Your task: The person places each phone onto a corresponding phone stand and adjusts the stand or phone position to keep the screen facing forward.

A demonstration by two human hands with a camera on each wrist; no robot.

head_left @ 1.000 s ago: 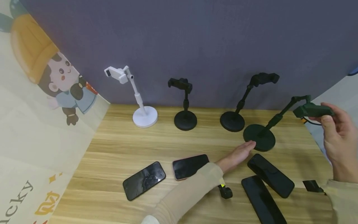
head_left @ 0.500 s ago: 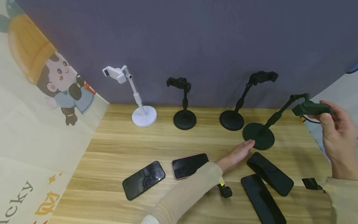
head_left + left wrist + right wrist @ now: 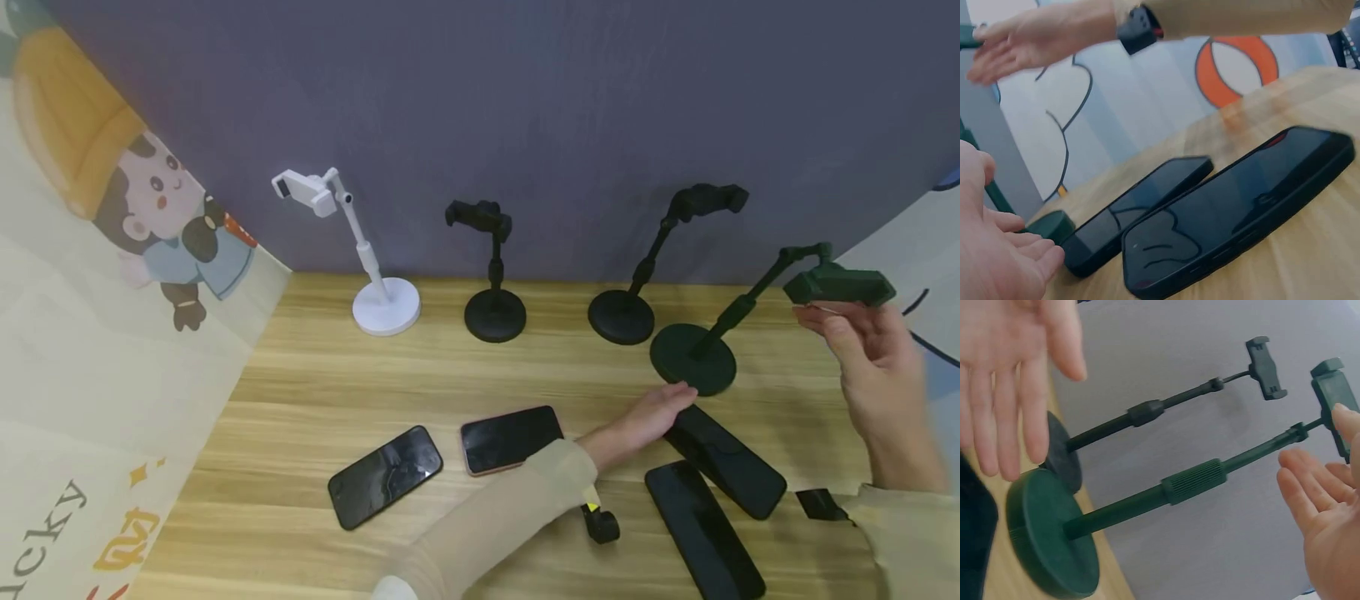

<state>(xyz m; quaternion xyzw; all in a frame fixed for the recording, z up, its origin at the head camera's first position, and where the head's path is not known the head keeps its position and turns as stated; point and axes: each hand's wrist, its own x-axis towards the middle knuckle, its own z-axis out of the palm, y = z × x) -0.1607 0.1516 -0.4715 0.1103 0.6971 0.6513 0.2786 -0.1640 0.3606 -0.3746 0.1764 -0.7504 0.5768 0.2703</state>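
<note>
A dark green phone stand stands on its round base at the table's right. My left hand has its fingers straight, the tips by the front rim of that base and the top of a black phone; whether they touch is unclear. Just under the stand's green clamp is my right hand, fingers loosely extended. In the right wrist view the right thumb overlaps the clamp, while the other fingers are apart from it. A second black phone lies in front of the first.
Along the back wall stand a white phone stand and two black ones, the middle stand and the right stand. Two more phones lie left of my left forearm: a dark phone and a pink-edged phone.
My right hand has let go of the green clamp and dropped slightly below it, moving left. The left fingertips have shifted a little to the right, toward the phone.
</note>
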